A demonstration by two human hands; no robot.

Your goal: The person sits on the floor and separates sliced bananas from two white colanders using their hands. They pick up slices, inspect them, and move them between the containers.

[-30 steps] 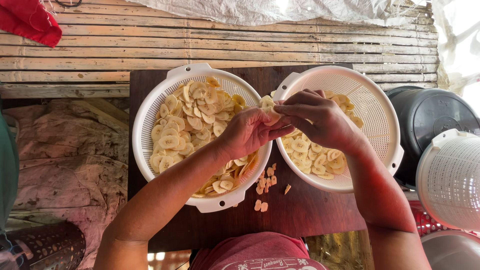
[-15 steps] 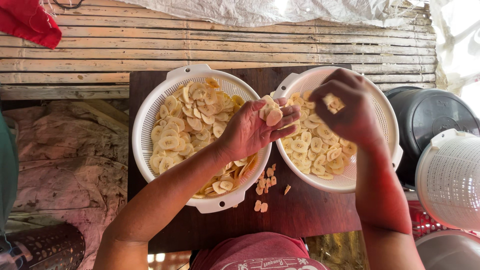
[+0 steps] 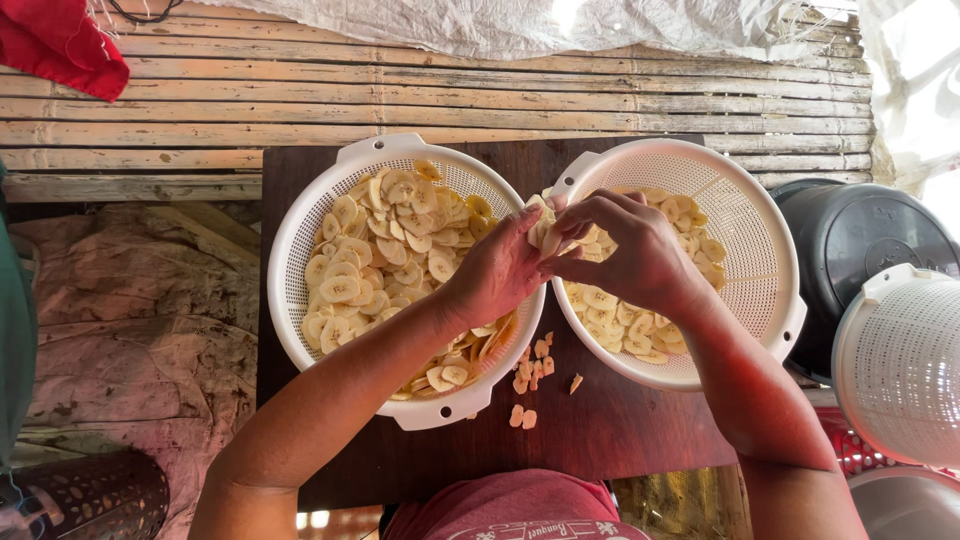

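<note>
Two white perforated colanders sit side by side on a dark wooden board [image 3: 610,430]. The left colander [image 3: 300,240] is heaped with pale yellow banana chips [image 3: 385,255]. The right colander [image 3: 760,240] holds a thinner layer of chips [image 3: 610,320]. My left hand [image 3: 500,270] holds a small stack of chips [image 3: 540,225] between the two rims. My right hand [image 3: 635,250] meets it, its fingertips pinching a chip from that stack.
Several broken chip bits [image 3: 535,365] lie on the board in front of the colanders. A bamboo slat surface [image 3: 400,90] runs behind, with a red cloth [image 3: 60,45] at top left. At the right are a black pot [image 3: 865,240] and another white colander [image 3: 900,365].
My right hand has come back from over the right colander to the stack in my left hand. The left hand has stayed between the two rims.
</note>
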